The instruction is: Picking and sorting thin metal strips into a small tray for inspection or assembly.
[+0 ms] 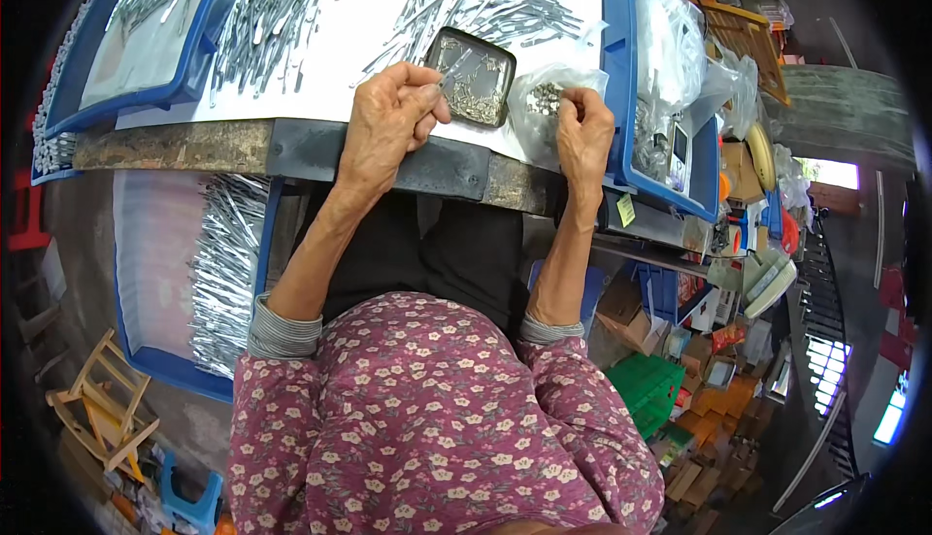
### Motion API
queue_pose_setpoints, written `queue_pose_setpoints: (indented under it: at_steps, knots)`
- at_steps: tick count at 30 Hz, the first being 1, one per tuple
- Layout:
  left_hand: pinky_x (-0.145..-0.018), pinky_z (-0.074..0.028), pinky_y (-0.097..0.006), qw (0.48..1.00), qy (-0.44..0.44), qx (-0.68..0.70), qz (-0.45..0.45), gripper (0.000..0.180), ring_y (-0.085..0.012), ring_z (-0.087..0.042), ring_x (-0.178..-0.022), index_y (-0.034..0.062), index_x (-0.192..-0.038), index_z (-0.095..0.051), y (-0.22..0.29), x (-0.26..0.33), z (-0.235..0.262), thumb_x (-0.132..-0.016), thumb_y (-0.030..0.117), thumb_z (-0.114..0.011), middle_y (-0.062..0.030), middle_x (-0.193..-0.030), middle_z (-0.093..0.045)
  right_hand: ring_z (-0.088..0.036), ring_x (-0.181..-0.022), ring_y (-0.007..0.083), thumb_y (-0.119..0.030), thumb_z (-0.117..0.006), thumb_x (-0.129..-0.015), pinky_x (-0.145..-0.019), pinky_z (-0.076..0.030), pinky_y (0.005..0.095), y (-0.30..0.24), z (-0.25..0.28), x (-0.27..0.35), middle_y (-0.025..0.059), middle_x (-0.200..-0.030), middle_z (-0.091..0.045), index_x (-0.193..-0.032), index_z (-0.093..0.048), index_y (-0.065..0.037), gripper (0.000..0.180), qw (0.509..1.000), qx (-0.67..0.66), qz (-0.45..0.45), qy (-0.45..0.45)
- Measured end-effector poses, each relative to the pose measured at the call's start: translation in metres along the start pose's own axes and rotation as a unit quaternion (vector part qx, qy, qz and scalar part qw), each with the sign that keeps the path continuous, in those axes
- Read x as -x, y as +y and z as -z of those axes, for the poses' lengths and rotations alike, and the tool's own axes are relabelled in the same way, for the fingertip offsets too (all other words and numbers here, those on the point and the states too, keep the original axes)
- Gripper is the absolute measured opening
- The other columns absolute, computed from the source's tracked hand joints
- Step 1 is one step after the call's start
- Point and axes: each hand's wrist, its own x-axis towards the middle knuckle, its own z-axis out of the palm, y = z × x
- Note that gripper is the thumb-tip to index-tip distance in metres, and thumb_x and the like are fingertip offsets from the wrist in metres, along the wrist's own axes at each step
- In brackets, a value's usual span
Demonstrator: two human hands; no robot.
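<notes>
My left hand (383, 122) is closed in a pinch at the near left side of a dark square tray (510, 69). A slim silvery strip (456, 65) juts from its fingertips over the tray. Small metal parts (476, 103) lie loose inside that tray. To the right, my right hand (585, 137) has thumb and fingers pressed together at the edge of a clear plastic bag (532, 132) holding more small metal parts (546, 98). What these fingers pinch, if anything, is hidden. Behind the tray, many thin metal strips (495, 1) are heaped on the white tabletop.
Another heap of strips (267, 35) lies farther left, beside a blue bin (184, 83). A blue crate (631, 171) with plastic bags stands at the right. Below the table edge (379, 156), a blue-rimmed bin (175, 365) holds shiny strips. A wooden chair (102, 404) stands lower left.
</notes>
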Motion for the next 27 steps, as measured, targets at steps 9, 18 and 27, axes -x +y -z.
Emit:
queue_pose_setpoints:
  at_steps: [9, 18, 27]
  knots:
    - [-0.048, -0.036, -0.016, 0.995, 0.022, -0.094, 0.006, 0.013, -0.0038, -0.046, -0.054, -0.0037, -0.09, -0.055, 0.001, 0.005, -0.005, -0.081, 0.006, -0.054, -0.0029, -0.065, -0.055, -0.058, -0.071, 0.0353, -0.007, -0.054, -0.074, -0.064, -0.045, 0.0396, -0.002, -0.014, -0.006, 0.018, -0.078, -0.061, -0.078, -0.061, 0.0, 0.01, 0.994, 0.071, 0.068, -0.044]
    - [-0.054, -0.041, -0.02, 0.988, 0.043, -0.144, -0.037, 0.013, -0.0062, -0.051, -0.058, -0.0048, -0.089, -0.055, -0.007, 0.005, -0.005, -0.08, 0.005, -0.054, -0.003, -0.063, -0.056, -0.058, -0.069, 0.0363, -0.008, -0.057, -0.072, -0.062, -0.045, 0.0425, -0.005, -0.02, -0.008, 0.0154, -0.075, -0.061, -0.076, -0.061, -0.003, 0.007, 0.984, 0.128, 0.12, -0.027]
    - [-0.052, -0.038, -0.021, 0.984, 0.034, -0.163, -0.066, 0.013, -0.005, -0.047, -0.053, -0.0002, -0.094, -0.051, -0.001, 0.01, -0.006, -0.083, 0.005, -0.047, -0.0029, -0.058, -0.057, -0.057, -0.064, 0.0378, -0.007, -0.054, -0.071, -0.056, -0.044, 0.0434, 0.001, -0.023, -0.005, 0.0195, -0.071, -0.059, -0.072, -0.054, -0.001, 0.006, 0.981, 0.151, 0.117, -0.025]
